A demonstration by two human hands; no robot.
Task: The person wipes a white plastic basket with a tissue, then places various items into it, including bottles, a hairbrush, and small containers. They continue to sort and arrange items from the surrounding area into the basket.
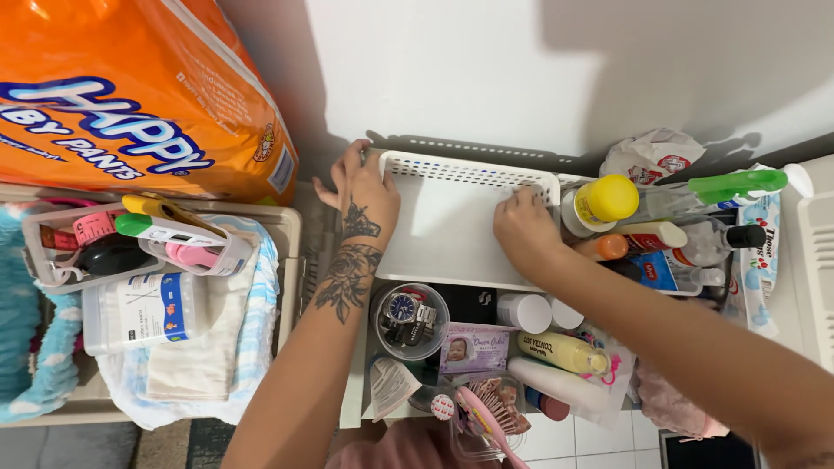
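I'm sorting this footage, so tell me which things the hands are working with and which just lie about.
In hand:
white basket
left hand on its left end
right hand on its right end

Lying about:
orange pack
watch in tub
yellow-capped bottle
green sprayer
pink comb

Hidden and cut-off parts

Left hand point(363, 193) fingertips hidden behind white basket point(452, 227) rim; right hand point(524, 233) fingers curl out of sight; orange pack point(130, 95) cut by top and left edges; watch point(407, 314) face too small to read.

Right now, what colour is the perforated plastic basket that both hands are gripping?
The perforated plastic basket is white, held between the left hand and right hand; the head view shows it.
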